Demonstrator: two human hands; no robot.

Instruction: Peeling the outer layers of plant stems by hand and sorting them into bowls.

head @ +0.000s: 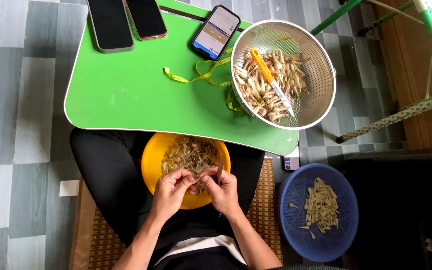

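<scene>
Closest in, both hands meet over the near rim of the yellow bowl (151,160), which sits in the person's lap and serves as the landmark. The left hand (170,192) has its fingers curled, pinching a small pale piece (196,178) against the right hand's fingertips. The right hand (223,192) is closed around a small knife (220,169), whose blade points up over the bowl's right rim, while its thumb and forefinger also grip the same piece. Inside the bowl lies a heap of pale peelings (191,152).

To the right of the bowl and level with the hands, a blue basket (296,235) stands on the floor holding a small pile of cleaned pale pieces (322,205).

Just beyond the bowl, its far edge tucked underneath, is a green lap table (126,85). Far right of the bowl on that table rests a metal colander (321,100) full of untrimmed stalks, with an orange-handled knife (271,80) lying on them. A yellow measuring tape (201,76) trails beside the colander. Farthest from the bowl, three phones (147,19) lie along the table's back edge.
</scene>
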